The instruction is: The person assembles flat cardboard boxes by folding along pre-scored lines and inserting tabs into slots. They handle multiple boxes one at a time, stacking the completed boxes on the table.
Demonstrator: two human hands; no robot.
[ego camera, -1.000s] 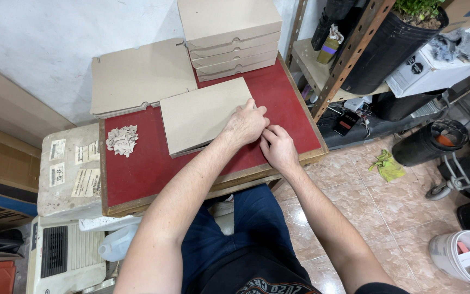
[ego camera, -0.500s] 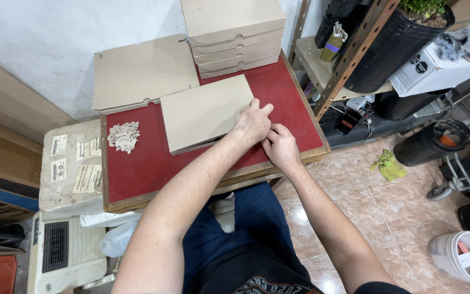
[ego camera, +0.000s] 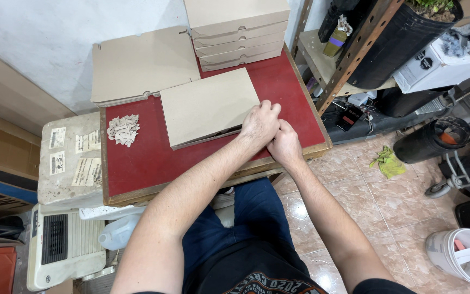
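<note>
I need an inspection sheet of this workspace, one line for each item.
Surface: red-topped table, wooden edge.
Job's things: folded cardboard box; left hand on its corner, right hand touching the left hand.
Clutter: pile of cardboard scraps; flat box blanks; stack of finished boxes.
Grippers: bare hands only.
Cables: tangle under the metal shelf.
Surroundings: tiled floor, white bucket.

At eleven o'clock lie flat cardboard blanks (ego camera: 142, 65); at twelve, stacked folded boxes (ego camera: 237, 30); at nine, cardboard scraps (ego camera: 123, 129); at four, a white bucket (ego camera: 463, 256).
</note>
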